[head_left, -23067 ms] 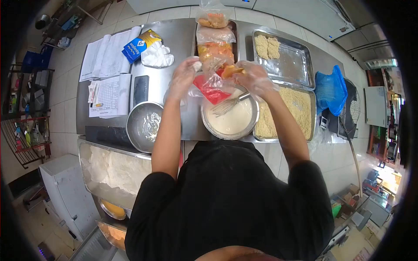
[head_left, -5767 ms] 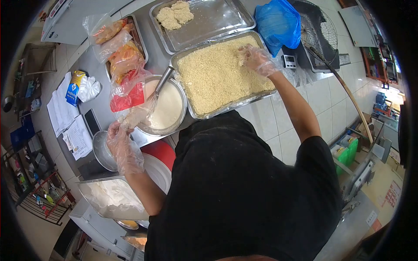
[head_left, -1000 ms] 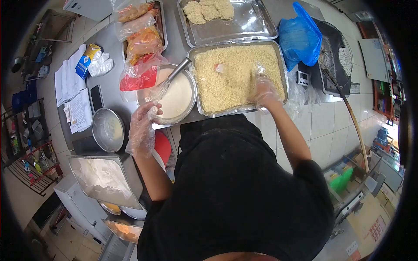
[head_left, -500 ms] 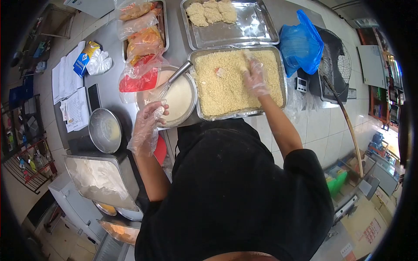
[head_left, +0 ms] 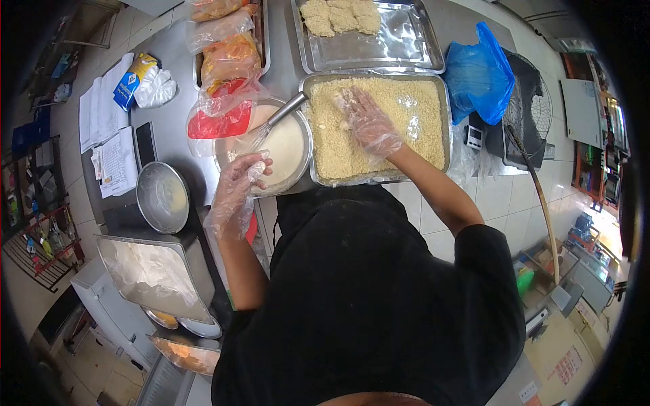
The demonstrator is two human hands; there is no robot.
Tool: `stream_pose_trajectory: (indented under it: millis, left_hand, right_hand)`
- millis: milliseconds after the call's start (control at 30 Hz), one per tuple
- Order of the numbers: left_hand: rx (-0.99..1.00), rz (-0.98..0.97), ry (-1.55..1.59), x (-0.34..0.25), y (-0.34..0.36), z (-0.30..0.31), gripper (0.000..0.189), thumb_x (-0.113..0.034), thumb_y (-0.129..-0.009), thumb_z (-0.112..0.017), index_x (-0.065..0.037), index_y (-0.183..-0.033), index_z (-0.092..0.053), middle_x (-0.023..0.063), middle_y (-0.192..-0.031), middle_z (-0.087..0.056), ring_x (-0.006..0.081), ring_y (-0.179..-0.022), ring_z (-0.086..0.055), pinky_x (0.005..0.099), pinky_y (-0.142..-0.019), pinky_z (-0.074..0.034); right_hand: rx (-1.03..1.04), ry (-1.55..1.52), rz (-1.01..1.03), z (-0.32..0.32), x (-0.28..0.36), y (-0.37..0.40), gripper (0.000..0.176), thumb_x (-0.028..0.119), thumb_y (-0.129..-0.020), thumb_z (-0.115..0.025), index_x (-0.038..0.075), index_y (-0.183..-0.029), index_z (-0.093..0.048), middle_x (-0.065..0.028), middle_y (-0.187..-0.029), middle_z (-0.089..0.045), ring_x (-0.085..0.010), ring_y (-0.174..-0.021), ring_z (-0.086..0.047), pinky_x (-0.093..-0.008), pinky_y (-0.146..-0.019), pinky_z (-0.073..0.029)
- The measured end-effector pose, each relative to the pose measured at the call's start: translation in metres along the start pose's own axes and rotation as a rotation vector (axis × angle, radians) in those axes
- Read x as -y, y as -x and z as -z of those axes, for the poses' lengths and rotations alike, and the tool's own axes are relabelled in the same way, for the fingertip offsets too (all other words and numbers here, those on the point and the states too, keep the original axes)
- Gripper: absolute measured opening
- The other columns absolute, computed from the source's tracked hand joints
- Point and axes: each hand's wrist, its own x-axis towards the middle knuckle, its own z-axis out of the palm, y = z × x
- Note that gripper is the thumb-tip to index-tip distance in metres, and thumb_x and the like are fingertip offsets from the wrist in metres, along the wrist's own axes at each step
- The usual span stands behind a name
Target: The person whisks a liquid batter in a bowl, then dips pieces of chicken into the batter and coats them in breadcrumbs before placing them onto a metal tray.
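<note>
My right hand [head_left: 371, 124], in a clear plastic glove, lies palm down on the pale breadcrumbs [head_left: 413, 145] in a metal tray [head_left: 449, 128]. Its fingers are stretched out, with crumbs stuck to the tips; anything beneath the palm is hidden. My left hand [head_left: 238, 186], also gloved, hovers at the near left rim of a bowl [head_left: 310, 159] of cream-coloured batter [head_left: 288, 145]. Its fingers are loosely bent and apart, smeared with batter, and nothing shows in them. A whisk [head_left: 281, 115] leans in the bowl, its handle resting toward the crumb tray.
Behind is a second tray [head_left: 379, 51] with several breaded pieces [head_left: 340, 17]. Bagged orange meat [head_left: 230, 57] sits at back left. A blue bag [head_left: 474, 71], small timer [head_left: 473, 137] and wire strainer [head_left: 531, 95] stand right. An empty-looking bowl [head_left: 162, 196] and phone [head_left: 145, 142] lie left.
My right hand has moved left across the crumbs and now lies flat where a reddish-white piece showed before. My left hand has shifted slightly. The view has moved a little.
</note>
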Motion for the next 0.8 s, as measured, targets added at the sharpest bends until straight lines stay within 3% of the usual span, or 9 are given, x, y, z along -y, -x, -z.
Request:
stream_pose_trajectory:
  millis: [167,267,333,367,433,567,633,733,800]
  left_hand:
    - [-0.008,0.041,-0.004,0.006,0.002,-0.003,0.029,-0.016,-0.092,-0.067,0.0,-0.116,-0.067,0.0124,-0.11,-0.07,0.0162,-0.095,-0.064,0.0265,-0.074,-0.048]
    - [-0.012,0.033,0.0,0.006,0.003,-0.002,0.03,-0.017,-0.092,-0.067,0.0,-0.117,-0.066,0.0123,-0.11,-0.07,0.0161,-0.095,-0.064,0.0264,-0.074,-0.048]
    - [-0.018,0.03,0.002,0.007,0.003,0.0,0.031,-0.017,-0.092,-0.067,0.0,-0.118,-0.066,0.0124,-0.11,-0.07,0.0161,-0.095,-0.064,0.0265,-0.074,-0.048]
    - [-0.017,0.025,0.0,0.008,0.003,0.001,0.031,-0.017,-0.092,-0.067,0.0,-0.118,-0.066,0.0125,-0.11,-0.07,0.0161,-0.095,-0.064,0.0266,-0.074,-0.048]
    - [-0.004,0.044,-0.024,0.007,0.001,0.0,0.031,-0.017,-0.092,-0.067,0.001,-0.118,-0.066,0.0126,-0.111,-0.07,0.0161,-0.095,-0.064,0.0265,-0.074,-0.048]
    - [0.011,0.06,-0.036,0.003,-0.001,-0.004,0.031,-0.017,-0.092,-0.067,0.001,-0.117,-0.066,0.0122,-0.111,-0.07,0.0155,-0.095,-0.064,0.0264,-0.075,-0.048]
    - [0.022,0.043,-0.033,0.002,-0.003,-0.005,0.031,-0.018,-0.092,-0.067,0.001,-0.117,-0.066,0.0118,-0.111,-0.07,0.0154,-0.095,-0.064,0.0263,-0.075,-0.048]
    - [0.017,0.042,-0.032,0.003,-0.003,-0.006,0.031,-0.018,-0.093,-0.067,0.0,-0.117,-0.066,0.0113,-0.111,-0.07,0.0153,-0.095,-0.064,0.0262,-0.075,-0.048]
    - [-0.003,0.071,-0.037,0.005,0.003,-0.006,0.03,-0.018,-0.093,-0.067,0.0,-0.117,-0.066,0.011,-0.111,-0.07,0.0154,-0.095,-0.064,0.0261,-0.075,-0.048]
  right_hand:
    - [0.052,0.003,0.035,0.004,-0.012,0.009,0.069,0.03,-0.097,-0.047,0.014,-0.159,-0.019,-0.0143,-0.164,-0.022,-0.0343,-0.152,-0.014,-0.0456,-0.125,-0.009]
    - [-0.051,-0.187,0.069,-0.008,-0.024,0.029,0.07,0.032,-0.098,-0.046,0.016,-0.16,-0.017,-0.0144,-0.165,-0.018,-0.0346,-0.153,-0.011,-0.0476,-0.125,-0.007]
    - [0.086,-0.154,-0.152,-0.005,-0.029,0.043,0.069,0.035,-0.098,-0.047,0.014,-0.159,-0.021,-0.0148,-0.165,-0.017,-0.0341,-0.153,-0.011,-0.0439,-0.126,-0.006]
    - [0.091,-0.155,-0.153,-0.006,-0.028,0.046,0.069,0.035,-0.098,-0.047,0.014,-0.159,-0.021,-0.0148,-0.165,-0.017,-0.0341,-0.153,-0.011,-0.0439,-0.126,-0.006]
    - [0.063,-0.021,-0.059,0.009,-0.018,0.035,0.068,0.033,-0.1,-0.045,0.016,-0.16,-0.017,-0.0136,-0.165,-0.015,-0.0333,-0.153,-0.012,-0.0443,-0.126,-0.007]
    - [0.002,-0.09,-0.023,-0.009,-0.01,0.016,0.068,0.034,-0.101,-0.044,0.014,-0.16,-0.017,-0.0141,-0.165,-0.018,-0.0331,-0.153,-0.012,-0.0437,-0.125,-0.008]
    - [0.13,-0.014,-0.004,-0.008,-0.011,0.013,0.069,0.038,-0.101,-0.044,0.013,-0.159,-0.018,-0.0144,-0.164,-0.02,-0.0325,-0.153,-0.013,-0.0439,-0.126,-0.007]
    - [0.03,-0.065,0.045,0.007,-0.009,0.016,0.071,0.042,-0.099,-0.046,0.013,-0.159,-0.02,-0.0141,-0.164,-0.023,-0.0316,-0.153,-0.015,-0.0428,-0.125,-0.008]
    - [0.076,-0.068,0.032,-0.003,-0.008,0.019,0.072,0.043,-0.099,-0.046,0.013,-0.159,-0.021,-0.0145,-0.164,-0.022,-0.0315,-0.153,-0.015,-0.0426,-0.125,-0.009]
